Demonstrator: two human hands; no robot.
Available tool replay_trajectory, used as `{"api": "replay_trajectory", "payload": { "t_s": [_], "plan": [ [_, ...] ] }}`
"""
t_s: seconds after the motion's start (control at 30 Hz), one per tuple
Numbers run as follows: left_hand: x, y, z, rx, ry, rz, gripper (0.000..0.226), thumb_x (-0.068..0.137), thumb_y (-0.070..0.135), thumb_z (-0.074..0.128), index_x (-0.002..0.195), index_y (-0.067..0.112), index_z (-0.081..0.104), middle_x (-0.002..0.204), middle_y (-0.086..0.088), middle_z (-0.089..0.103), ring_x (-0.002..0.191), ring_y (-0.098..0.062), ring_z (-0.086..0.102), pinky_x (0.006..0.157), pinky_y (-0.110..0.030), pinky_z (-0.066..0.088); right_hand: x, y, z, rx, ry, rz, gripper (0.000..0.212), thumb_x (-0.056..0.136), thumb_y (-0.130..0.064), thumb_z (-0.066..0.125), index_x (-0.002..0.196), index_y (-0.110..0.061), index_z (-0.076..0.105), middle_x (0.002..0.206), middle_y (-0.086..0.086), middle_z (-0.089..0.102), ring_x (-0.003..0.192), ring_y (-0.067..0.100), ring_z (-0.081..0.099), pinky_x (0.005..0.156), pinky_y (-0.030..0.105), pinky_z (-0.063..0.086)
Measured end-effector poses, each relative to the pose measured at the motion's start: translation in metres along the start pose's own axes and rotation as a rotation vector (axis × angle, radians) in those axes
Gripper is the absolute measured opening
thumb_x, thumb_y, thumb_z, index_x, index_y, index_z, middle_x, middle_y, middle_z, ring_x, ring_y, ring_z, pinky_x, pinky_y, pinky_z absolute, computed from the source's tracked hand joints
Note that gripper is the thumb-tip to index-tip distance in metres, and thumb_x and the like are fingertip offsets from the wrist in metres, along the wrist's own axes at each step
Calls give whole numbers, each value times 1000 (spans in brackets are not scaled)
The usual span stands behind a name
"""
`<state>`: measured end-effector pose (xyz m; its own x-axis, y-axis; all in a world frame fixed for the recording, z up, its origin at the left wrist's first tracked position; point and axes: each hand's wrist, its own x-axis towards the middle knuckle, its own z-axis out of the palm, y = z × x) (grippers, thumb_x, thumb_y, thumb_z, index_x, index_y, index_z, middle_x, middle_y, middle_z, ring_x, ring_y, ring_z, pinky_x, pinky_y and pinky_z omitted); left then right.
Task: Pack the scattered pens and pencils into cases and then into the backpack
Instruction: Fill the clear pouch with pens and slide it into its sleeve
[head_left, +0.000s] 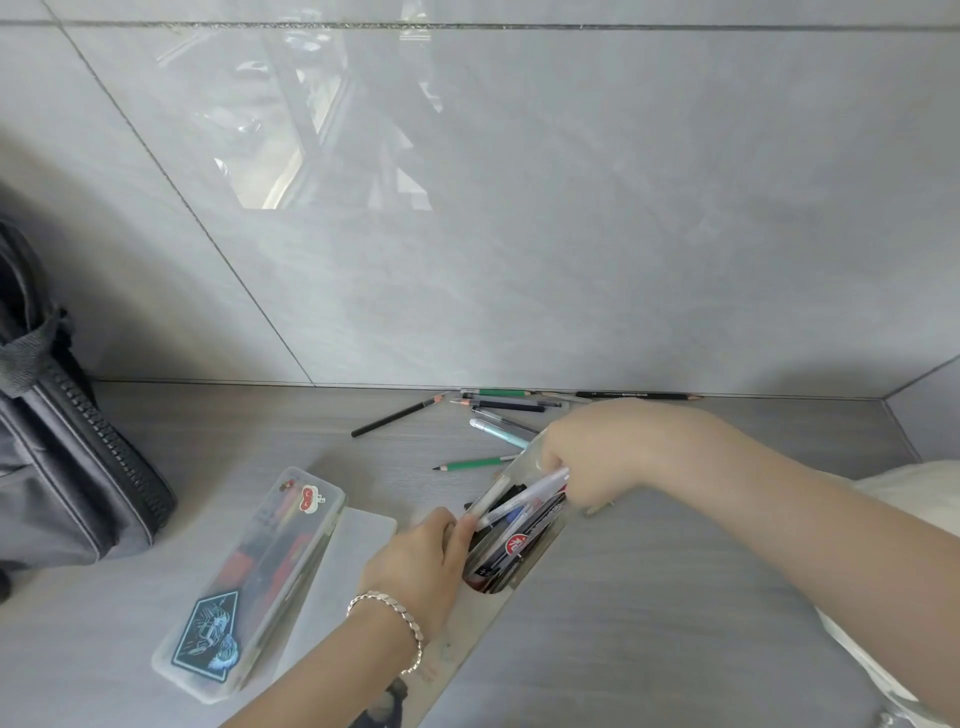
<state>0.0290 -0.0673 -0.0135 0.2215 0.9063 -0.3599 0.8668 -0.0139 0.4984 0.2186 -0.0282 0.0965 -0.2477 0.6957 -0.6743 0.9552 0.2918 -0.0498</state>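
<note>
Near the front edge of the counter (649, 597), I am watching the left hand (421, 561) bracing the rim of a clear pencil case (511, 545), its grip closed on that edge. The right hand (587, 457) is reaching into the case's far end, grip pinched around a bundle of pens (524, 506) lying partly inside. A second clear case (249, 587), stickered and filled, is lying just to the left. Loose pencils and pens (498, 415) are lying scattered along the counter's back edge by the tiled wall (519, 208). The grey backpack (57, 441) is standing at the left edge.
</note>
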Motion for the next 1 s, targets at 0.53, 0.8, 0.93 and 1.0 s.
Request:
{"api": "replay_trajectory", "payload": {
  "t_s": [0.53,0.8,0.93,1.0],
  "plan": [
    [-2,5,-2,-232,-48,-30,41,95,44,31,61,23,40,58,7,47,58,-8,45,53,-22,31,15,18,59,909,481,-107,14,77,-26,72,72,-38,66,77,-22,62,71,-17,56,62,2,39],
    [1,11,-4,-267,-10,-43,40,95,43,31,62,23,40,59,6,48,58,-9,45,53,-22,31,13,-15,74,657,1038,-187,23,86,-12,57,108,-10,63,109,1,52,107,10,43,96,19,33],
    [4,4,-6,-309,17,-88,40,95,44,32,64,20,43,61,4,50,60,-10,46,54,-22,32,5,2,81,1223,1099,357,37,81,-34,66,112,-23,51,95,-8,54,89,7,52,78,18,40],
    [4,3,-5,-299,15,-87,40,95,43,31,64,20,42,62,3,50,61,-11,46,54,-22,33,10,4,90,1540,844,384,35,78,-33,69,107,-18,55,85,-1,63,69,9,58,63,22,43]
  ]
}}
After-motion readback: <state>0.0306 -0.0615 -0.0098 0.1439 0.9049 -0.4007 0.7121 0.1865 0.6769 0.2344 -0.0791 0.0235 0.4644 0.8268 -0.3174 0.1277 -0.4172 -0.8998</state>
